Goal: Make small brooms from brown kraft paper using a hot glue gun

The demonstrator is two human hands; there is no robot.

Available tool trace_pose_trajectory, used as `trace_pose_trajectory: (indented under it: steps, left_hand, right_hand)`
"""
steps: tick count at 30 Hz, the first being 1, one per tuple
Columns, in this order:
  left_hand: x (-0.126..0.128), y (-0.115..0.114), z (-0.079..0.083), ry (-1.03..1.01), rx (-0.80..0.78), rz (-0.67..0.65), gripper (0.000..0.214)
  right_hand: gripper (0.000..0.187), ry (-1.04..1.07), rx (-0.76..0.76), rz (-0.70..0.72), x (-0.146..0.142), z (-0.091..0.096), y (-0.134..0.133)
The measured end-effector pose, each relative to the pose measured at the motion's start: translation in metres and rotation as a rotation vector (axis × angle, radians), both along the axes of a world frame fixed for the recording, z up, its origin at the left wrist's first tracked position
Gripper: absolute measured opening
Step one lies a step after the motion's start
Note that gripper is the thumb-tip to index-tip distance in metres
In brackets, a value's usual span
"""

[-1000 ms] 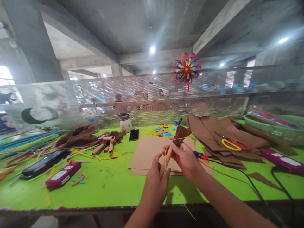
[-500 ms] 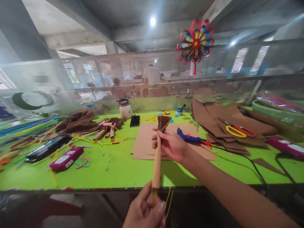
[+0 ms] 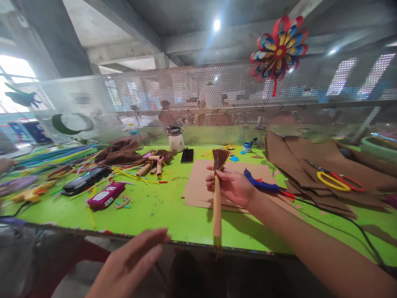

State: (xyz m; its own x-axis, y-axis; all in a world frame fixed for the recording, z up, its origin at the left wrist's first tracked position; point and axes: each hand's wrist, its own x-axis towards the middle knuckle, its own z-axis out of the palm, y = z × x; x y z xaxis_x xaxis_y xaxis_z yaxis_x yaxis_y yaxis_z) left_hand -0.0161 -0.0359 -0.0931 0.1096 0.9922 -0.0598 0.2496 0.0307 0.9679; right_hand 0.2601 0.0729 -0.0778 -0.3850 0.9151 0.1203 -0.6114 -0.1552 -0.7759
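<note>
One tan paper tube with a fanned dark brown fringe [image 3: 217, 207], held mid-frame

So the right hand [image 3: 231, 187] has it, just below the fringe, fingers curled in with the thumb pressed against the tube. It's sitting fringe-up right around the centre, bottom end down by the front edge of the bright green tabletop [image 3: 149, 213]. Thin yellow string [image 3: 218, 245] dangles off that end.

Left hand [image 3: 133, 258] is lower left, kinda blurry, fingers stretched out and loose, nothing in them that I can see. It's well apart from the tube.

Behind the right hand there's flat light-brown paper sheets [image 3: 198, 182], with a blue handheld tool with red bits [image 3: 262, 184] just beside that wrist. Scissors with yellow and red handles [image 3: 333, 181] lie on brown paper over on the right.
</note>
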Motion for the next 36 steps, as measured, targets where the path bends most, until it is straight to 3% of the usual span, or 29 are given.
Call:
trace_pose_trajectory:
  steps: [2,6,10,13,18,20,23,27,31,36]
  left_hand:
    - [0.025,0.034,0.013,-0.086,0.051,-0.021,0.044]
    - [0.097,0.091,0.015,-0.428,-0.059,-0.316,0.050]
    - [0.147,0.112,0.004,-0.522,-0.240,-0.476,0.039]
    - [0.164,0.116,-0.001,-0.508,-0.262,-0.466,0.037]
    - [0.180,0.122,-0.015,-0.408,-0.197,-0.297,0.038]
    - [0.184,0.124,-0.019,-0.409,-0.208,-0.280,0.036]
    - [0.182,0.128,-0.016,-0.508,-0.276,-0.379,0.030]
    - [0.173,0.131,-0.006,-0.683,-0.361,-0.531,0.023]
    - [0.165,0.137,-0.005,-0.801,-0.336,-0.525,0.022]
    - [0.158,0.145,-0.011,-0.932,-0.311,-0.491,0.031]
  right_hand:
    - [0.022,-0.024,0.024,-0.001,0.001,0.000,-0.001]
    - [0.025,-0.057,0.042,-0.026,0.010,0.001,0.002]
    - [0.025,-0.043,0.032,-0.089,0.025,0.003,0.011]
    - [0.032,-0.095,0.048,-0.179,0.032,0.000,0.020]
    - [0.032,-0.466,0.176,-0.543,0.036,-0.014,0.035]
    - [0.031,-0.554,0.213,-0.592,0.037,-0.017,0.038]
    - [0.038,-0.577,0.212,-0.543,0.039,-0.018,0.036]
    - [0.041,-0.447,0.150,-0.354,0.038,-0.025,0.024]
    - [0.037,-0.267,0.083,-0.134,0.029,-0.033,0.009]
    - [0.030,-0.252,-0.027,-0.081,0.011,-0.035,-0.007]
